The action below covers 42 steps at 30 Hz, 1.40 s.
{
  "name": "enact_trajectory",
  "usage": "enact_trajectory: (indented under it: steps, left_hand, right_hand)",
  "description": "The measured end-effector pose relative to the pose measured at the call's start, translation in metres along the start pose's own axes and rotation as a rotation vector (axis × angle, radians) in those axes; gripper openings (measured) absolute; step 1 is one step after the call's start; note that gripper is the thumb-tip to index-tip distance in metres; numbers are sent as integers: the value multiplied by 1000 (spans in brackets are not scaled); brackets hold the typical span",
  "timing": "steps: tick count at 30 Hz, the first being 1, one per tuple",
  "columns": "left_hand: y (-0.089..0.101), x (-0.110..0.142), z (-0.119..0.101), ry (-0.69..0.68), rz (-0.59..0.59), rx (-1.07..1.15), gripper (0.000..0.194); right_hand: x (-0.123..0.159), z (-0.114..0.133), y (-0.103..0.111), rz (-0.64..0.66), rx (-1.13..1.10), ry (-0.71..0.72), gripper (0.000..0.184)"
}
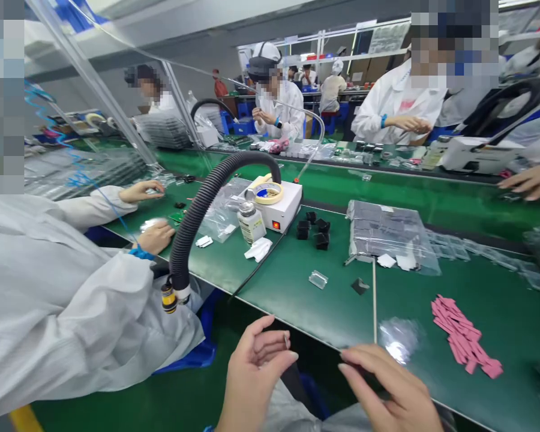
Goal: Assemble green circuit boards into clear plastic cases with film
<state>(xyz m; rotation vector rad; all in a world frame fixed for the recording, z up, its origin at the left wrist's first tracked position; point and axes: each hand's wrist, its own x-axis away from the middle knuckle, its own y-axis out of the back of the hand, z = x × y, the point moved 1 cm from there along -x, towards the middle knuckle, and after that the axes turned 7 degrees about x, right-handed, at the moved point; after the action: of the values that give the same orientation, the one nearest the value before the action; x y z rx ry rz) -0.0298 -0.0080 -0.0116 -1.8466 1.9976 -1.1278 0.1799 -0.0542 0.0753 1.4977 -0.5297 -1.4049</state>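
Note:
Both of my hands are raised just in front of the green table's near edge, apart from each other. My left hand (258,375) has its fingers curled toward the thumb, and a thin, pale sliver seems to show at the fingertips, too small to name. My right hand (389,387) is in a pinch, thumb and forefinger almost together; whatever lies between them is too small to make out. Beyond the hands on the table lie a clear plastic piece (318,279) and a small dark square (360,286). Right of them is a shiny clear film (399,339).
Pink strips (465,336) lie at right, and a bag of grey pieces (384,228) behind. Black blocks (323,241), a bottle (251,223) and a white box (288,207) with tape stand farther back. A black hose (202,204) arches left, beside a co-worker's sleeve (94,312).

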Motion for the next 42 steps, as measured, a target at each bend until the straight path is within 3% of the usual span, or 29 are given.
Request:
enact_trajectory:
  steps: [3, 5, 15, 18, 21, 25, 28, 33, 42]
  left_hand:
    - [-21, 5, -1, -160, -64, -458, 57]
    - [-25, 6, -1, -176, -47, -628, 56]
    - [-27, 5, 1, -159, -135, -794, 71]
    - [-28, 2, 1, -98, -112, -676, 69]
    - [-29, 0, -2, 42, -39, -360, 71]
    - [-31, 0, -3, 300, 223, 214, 57]
    - [-33, 0, 6, 361, 344, 528, 43]
    - [-40, 0, 19, 385, 390, 629, 37]
    - [-56, 1, 12, 433, 365, 572, 44]
  right_hand:
    - [-16, 15, -9, 51, -163, -21, 16]
    - [-17, 19, -13, 77, -221, -69, 20]
    - [-7, 14, -20, 170, -216, -58, 25]
    - [-6, 15, -21, 199, -217, -70, 28]
    - [-7, 16, -19, 206, -237, -93, 27]
    - [-15, 19, -17, 174, -341, -96, 32]
    - [-18, 22, -20, 123, -408, -77, 42]
    - [-17, 25, -28, 71, -499, -102, 43]
    - [-23, 17, -17, 105, -517, -106, 43]
